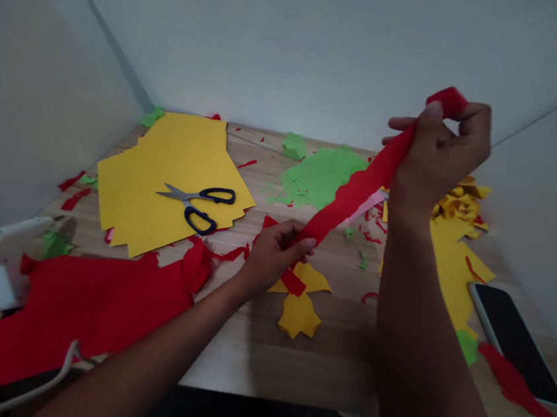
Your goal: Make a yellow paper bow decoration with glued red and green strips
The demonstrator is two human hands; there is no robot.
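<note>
A long red paper strip with one wavy edge stretches diagonally between my two hands. My left hand pinches its lower part just above the table, and a short end hangs below the fingers. Higher up on the right, my right hand grips the upper end, where the strip bends over the fingers. Under my left hand lies a yellow paper cut-out with a pointed, star-like outline, beside another yellow piece partly hidden by the strip's end.
Open scissors rest on stacked yellow sheets. A white glue gun stands at left by red paper. Green paper and scraps lie behind. At right are a phone and curled yellow pieces.
</note>
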